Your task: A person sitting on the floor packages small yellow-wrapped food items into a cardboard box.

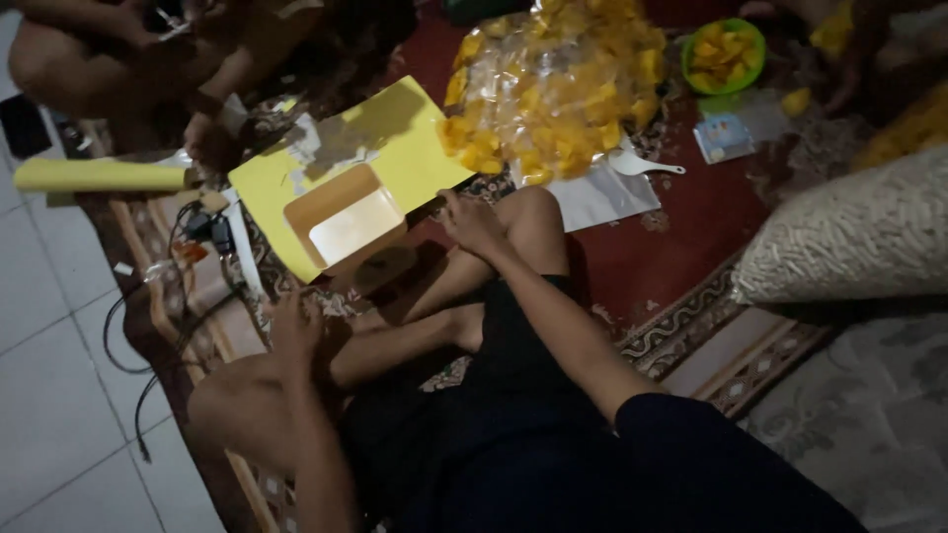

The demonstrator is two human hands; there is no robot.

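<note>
1. The left hand hovered just below the yellow box, fingers loosely curled, holding nothing.
2. The yellow box lay open on the carpet.
3. The right hand touched the box's lower right edge, fingers pressed together.
4. A bag of yellow chips lay behind the box.

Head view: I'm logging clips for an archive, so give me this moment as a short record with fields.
setting: person seated on a patterned red rug beside white floor tiles
left hand: near the lower edge of the yellow cardboard box; contact unclear
right hand: at the box's right edge, by the knee
box state: open, pale inside, lying partly unfolded
nearby: clear bag of yellow chips, green bowl of chips, white scoop, yellow roll, black cables
others: another person sits at top left
</note>
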